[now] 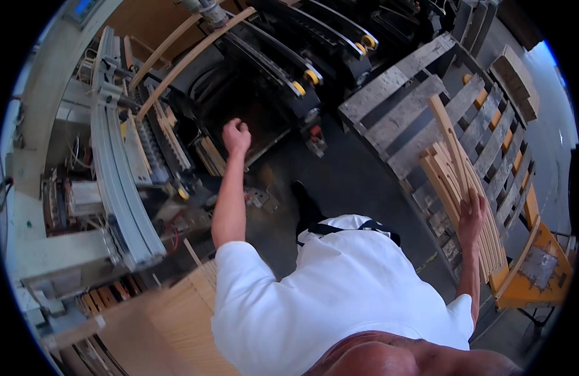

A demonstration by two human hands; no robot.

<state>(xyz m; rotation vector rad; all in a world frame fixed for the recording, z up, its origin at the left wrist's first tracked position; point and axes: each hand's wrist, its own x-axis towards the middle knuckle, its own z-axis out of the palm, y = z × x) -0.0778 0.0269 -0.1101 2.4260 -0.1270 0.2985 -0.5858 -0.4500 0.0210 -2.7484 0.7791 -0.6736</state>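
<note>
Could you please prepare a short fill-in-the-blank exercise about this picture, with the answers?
1. The strips that the right hand touches are made of ____.
2. The person's shirt is ____ in colour.
3. The slatted pallet lies on the person's ____ side.
4. The long metal rail stands on the person's ____ side.

Missing words: wood; white; right; left.

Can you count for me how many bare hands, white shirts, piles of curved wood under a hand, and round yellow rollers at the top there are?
Bare hands: 2, left hand and right hand
White shirt: 1
Pile of curved wood: 1, under the right hand
Round yellow rollers: 4
Total: 8
</note>
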